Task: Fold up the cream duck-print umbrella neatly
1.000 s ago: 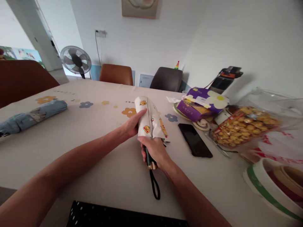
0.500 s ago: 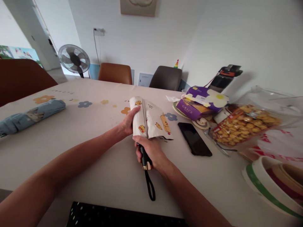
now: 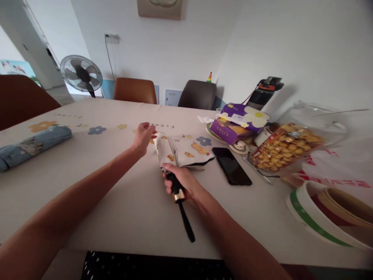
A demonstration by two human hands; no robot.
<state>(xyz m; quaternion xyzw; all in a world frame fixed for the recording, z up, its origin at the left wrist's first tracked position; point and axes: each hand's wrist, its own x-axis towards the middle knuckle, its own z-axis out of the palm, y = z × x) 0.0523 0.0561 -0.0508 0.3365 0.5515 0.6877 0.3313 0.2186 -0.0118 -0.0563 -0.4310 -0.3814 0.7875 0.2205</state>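
Observation:
A white folding umbrella (image 3: pixel 166 149) with small yellow cartoon prints is held above the middle of the table, its canopy partly loose and one flap spread to the right. My right hand (image 3: pixel 182 179) is closed round its black handle, just below the fabric. A gold-coloured band and a black wrist strap stick out under that hand. Just left of the umbrella's far end is my left hand (image 3: pixel 143 136), apart from the fabric, its fingers slightly curled and holding nothing. A blue folded umbrella (image 3: pixel 35 144) lies at the left of the table.
Right of the umbrella lies a black phone (image 3: pixel 231 166). Beyond it stand a purple box (image 3: pixel 227 130), a dark bottle (image 3: pixel 262 93) and a clear container of biscuits (image 3: pixel 287 147). White and green bowls (image 3: pixel 305 214) sit near the right edge. Chairs (image 3: pixel 135 91) line the far side.
My left hand has let go of the white umbrella and moved left and away from me. The umbrella has tipped slightly, with its flap sagging open. The view has turned a little right.

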